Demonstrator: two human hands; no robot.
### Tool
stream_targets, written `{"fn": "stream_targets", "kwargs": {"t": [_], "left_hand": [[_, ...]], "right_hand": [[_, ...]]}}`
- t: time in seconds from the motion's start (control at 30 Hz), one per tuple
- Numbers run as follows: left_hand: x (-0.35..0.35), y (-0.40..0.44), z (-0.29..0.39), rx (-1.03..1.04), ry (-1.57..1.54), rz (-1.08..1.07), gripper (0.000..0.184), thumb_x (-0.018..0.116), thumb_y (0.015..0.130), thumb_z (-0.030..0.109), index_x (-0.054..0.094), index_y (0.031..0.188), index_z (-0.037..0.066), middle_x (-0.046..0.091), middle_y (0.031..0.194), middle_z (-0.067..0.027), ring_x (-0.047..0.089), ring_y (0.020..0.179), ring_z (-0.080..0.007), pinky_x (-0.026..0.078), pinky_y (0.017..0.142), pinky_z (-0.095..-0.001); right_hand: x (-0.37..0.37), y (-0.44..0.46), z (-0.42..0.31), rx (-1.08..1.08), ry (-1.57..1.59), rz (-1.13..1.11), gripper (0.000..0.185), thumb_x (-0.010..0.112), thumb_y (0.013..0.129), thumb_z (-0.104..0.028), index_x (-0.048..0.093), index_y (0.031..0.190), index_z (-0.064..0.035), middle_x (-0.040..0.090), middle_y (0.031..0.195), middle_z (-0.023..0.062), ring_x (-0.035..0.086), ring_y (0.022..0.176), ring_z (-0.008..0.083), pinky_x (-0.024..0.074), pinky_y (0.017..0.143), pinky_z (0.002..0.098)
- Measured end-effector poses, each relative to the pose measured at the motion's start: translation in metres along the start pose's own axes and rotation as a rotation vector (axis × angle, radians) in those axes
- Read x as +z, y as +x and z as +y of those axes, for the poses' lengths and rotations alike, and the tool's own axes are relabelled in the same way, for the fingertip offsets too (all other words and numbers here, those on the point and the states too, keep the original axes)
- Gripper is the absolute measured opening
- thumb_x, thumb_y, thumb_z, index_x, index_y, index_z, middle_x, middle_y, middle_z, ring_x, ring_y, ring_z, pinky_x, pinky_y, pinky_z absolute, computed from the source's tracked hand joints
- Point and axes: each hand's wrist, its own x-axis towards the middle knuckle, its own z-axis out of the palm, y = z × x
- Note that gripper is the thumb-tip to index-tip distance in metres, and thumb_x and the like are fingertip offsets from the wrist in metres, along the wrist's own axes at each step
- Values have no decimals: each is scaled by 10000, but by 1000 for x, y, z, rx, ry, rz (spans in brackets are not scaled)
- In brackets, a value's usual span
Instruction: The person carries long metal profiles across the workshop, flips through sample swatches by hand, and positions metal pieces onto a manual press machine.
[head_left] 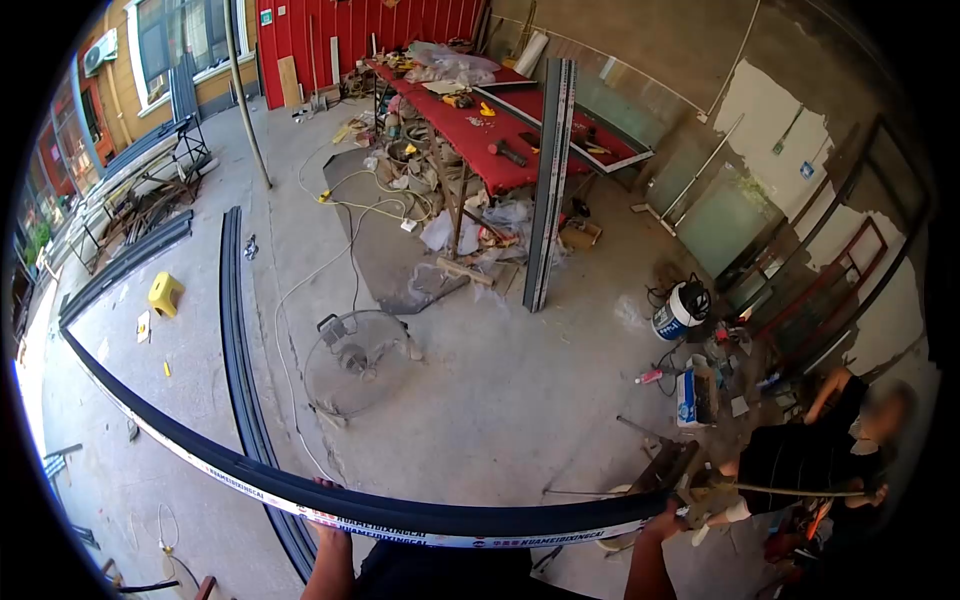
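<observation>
The person's left hand (328, 535) comes up under a long dark profile (440, 513), its grip closed around it with fingertips showing over the far edge. The right hand (664, 522) holds the same profile close to its right end; that grip looks closed too, though the fingers there are small and partly hidden. The profile lies across the front of the body, curved in this wide view and reaching far off to the left, with a printed white film (545, 538) along its near side.

Below it, a bundle of dark profiles (240, 340) runs away across the concrete floor (480, 400). To the right, a co-worker in dark clothing (800, 455) has one hand (877, 495) on a thin rod (800, 490). A round floor fan (355, 360) stands ahead of the left hand, and a yellow stool (165, 294) sits further left. On the right are a blue and white box (687, 398) and, beyond it, a white and blue bucket (672, 320).

Further off, a grey profile (550, 190) rises upright before the red-covered bench (455, 125), which carries tools, clear plastic (450, 65) and a dark frame (620, 162). Behind the bench is a red ribbed wall (330, 45).
</observation>
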Motion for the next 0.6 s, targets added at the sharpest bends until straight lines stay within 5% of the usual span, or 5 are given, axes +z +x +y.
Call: {"fn": "stream_targets", "kwargs": {"t": [0.17, 0.27, 0.37, 0.47, 0.6], "left_hand": [[7, 40, 82, 1, -126, -67, 421, 397, 1085, 394, 629, 1184, 57, 670, 1096, -114, 659, 1016, -308, 552, 927, -479], [50, 50, 106, 66, 14, 367, 349, 461, 1066, 352, 637, 1133, 59, 685, 1046, -117, 662, 961, -311, 571, 889, -492], [73, 67, 114, 83, -16, 429, 282, 555, 1024, 343, 643, 966, 81, 692, 914, -106, 673, 838, -302, 590, 772, -504], [87, 78, 137, 37, -96, 439, 290, 565, 1010, 322, 637, 898, 64, 683, 889, -120, 666, 835, -307, 588, 766, -495], [79, 98, 150, 28, -230, 599, 318, 559, 1008, 318, 648, 900, 32, 698, 915, -164, 685, 881, -342, 601, 780, -498]], "right_hand": [[35, -119, -64, 13, -390, 29, 566, 764, 816, -385, 731, 1125, 87, 752, 1099, 216, 709, 959, 295, 566, 891, 428], [62, -138, -66, 113, -554, -40, 555, 762, 822, -450, 768, 1010, 72, 770, 1052, 178, 726, 875, 296, 594, 818, 442], [89, -143, -42, 295, -171, -172, 581, 753, 816, -473, 768, 973, 86, 773, 1036, 181, 749, 854, 314, 632, 723, 460], [114, -166, -40, 236, -406, -189, 549, 735, 846, -437, 758, 981, 95, 768, 1041, 190, 749, 815, 321, 648, 676, 469], [168, -156, -12, 98, -647, -304, 673, 675, 883, -555, 739, 1132, 67, 740, 1140, 192, 730, 986, 328, 595, 864, 466]]}}
